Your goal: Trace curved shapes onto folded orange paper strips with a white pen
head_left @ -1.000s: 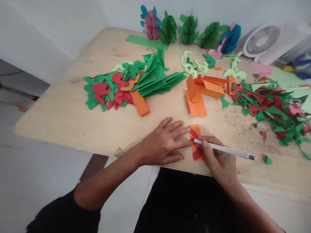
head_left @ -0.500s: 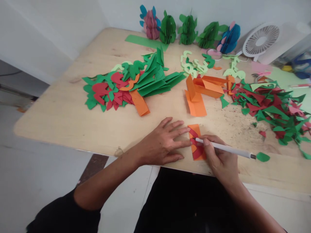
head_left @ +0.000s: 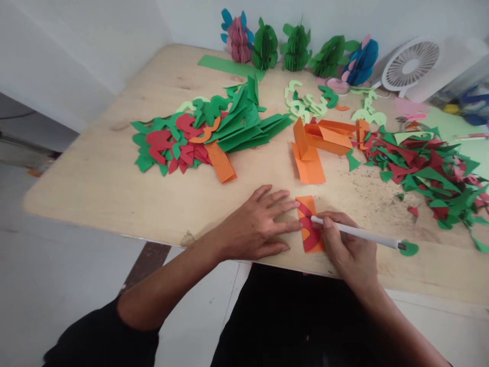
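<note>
At ten o'clock from the narrow orange paper rectangle (head_left: pixel 310 202), a loose pile of scalloped red and green paper cutouts (head_left: pixel 158 140) lies on the pale wooden bench (head_left: pixel 103 178). Folded dark-green paper strips (head_left: pixel 244 135) fan out toward eleven o'clock, touching that pile. At nine o'clock, the left hand (head_left: pixel 257 224) lies palm down, its fingers spread, two fingertips resting on the rectangle's left side. The rectangle itself lies flat near the bench's front edge, between the two hands, with a curved dark-red paper shape (head_left: pixel 313 237) on top of it. Folded bright-orange paper strips (head_left: pixel 309 169) sit at twelve o'clock. At four o'clock, the right hand (head_left: pixel 351 252) has its fingers pinching a slim white pen (head_left: pixel 355 233), whose tip meets the red shape; its dark far end overlaps a small rounded green paper scrap (head_left: pixel 411 250) in view, just past three o'clock. A white fan (head_left: pixel 410 65) stands at one o'clock, and jumbled red and green paper trimmings (head_left: pixel 431 173) lie heaped toward two.
</note>
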A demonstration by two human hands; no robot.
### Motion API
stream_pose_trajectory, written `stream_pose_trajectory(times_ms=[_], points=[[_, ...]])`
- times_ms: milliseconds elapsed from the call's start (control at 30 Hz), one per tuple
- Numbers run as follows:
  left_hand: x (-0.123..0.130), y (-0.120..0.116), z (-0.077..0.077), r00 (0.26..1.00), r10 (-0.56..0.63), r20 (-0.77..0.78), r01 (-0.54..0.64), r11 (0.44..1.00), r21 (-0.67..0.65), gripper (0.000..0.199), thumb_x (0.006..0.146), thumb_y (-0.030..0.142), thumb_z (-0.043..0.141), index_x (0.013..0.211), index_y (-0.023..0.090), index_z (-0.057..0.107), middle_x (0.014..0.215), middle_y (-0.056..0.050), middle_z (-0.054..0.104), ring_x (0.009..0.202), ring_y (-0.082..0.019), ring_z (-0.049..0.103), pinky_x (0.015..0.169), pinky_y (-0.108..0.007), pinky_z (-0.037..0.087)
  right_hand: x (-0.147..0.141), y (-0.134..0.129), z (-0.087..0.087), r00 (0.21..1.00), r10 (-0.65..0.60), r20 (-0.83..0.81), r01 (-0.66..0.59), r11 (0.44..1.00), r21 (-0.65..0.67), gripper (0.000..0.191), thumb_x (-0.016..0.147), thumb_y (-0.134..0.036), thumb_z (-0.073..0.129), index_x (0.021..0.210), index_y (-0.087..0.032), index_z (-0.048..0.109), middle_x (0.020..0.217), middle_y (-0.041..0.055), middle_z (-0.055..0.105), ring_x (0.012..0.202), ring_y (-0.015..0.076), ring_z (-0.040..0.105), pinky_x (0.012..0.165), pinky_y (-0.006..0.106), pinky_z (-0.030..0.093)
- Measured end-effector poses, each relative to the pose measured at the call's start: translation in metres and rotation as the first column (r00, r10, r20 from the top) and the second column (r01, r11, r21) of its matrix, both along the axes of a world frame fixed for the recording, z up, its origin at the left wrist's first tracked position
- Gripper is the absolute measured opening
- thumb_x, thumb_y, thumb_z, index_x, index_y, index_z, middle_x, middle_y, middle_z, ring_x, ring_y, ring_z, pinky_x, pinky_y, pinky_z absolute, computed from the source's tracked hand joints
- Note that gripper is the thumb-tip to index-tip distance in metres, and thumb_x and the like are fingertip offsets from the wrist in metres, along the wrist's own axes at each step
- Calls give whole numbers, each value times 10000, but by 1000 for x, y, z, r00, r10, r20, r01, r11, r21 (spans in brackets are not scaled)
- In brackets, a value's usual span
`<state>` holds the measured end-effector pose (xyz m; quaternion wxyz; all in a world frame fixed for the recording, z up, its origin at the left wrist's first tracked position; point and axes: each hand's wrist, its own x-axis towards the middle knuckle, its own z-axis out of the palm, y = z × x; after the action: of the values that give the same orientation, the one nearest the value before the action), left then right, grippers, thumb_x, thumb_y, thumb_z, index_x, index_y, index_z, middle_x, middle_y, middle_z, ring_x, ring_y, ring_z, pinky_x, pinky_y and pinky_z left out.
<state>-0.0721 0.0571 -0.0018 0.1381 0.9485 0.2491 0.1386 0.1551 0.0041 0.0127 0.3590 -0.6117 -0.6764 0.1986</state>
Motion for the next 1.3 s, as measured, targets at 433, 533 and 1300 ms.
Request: stream_pose_trajectory(times_ms=[433,533,1300], points=[[-1,0,0,1000,-3,15,3,1000,2,403,946,466,508,1297,286,594,1473,-104,485,1384,-352,379,1143,-600,215,-3,-1,-4,988,8,-155,-13,1000,-29,178,957,-340,543,1013,-247,685,935,29,735,852,178,696,787,334,558],[0,-1,0,1000,-7,31,7,1000,-4,394,943,469,515,1277,285,609,1465,-106,493,1384,-353,380,1138,-604,221,2,-8,-3,984,-9,-177,2,999,-38,189,958,-341,546,1068,-257,675,984,34,738,899,187,704,821,348,559],[46,22,20,974,209,-90,-219,968,-121,120,874,202,625,993,193,637,1073,-70,640,1006,-233,584,890,-375,462,8,-31,-17,998,3,69,-19,970,241,201,947,-210,492,1102,-206,619,1004,83,753,921,215,728,816,359,589]])
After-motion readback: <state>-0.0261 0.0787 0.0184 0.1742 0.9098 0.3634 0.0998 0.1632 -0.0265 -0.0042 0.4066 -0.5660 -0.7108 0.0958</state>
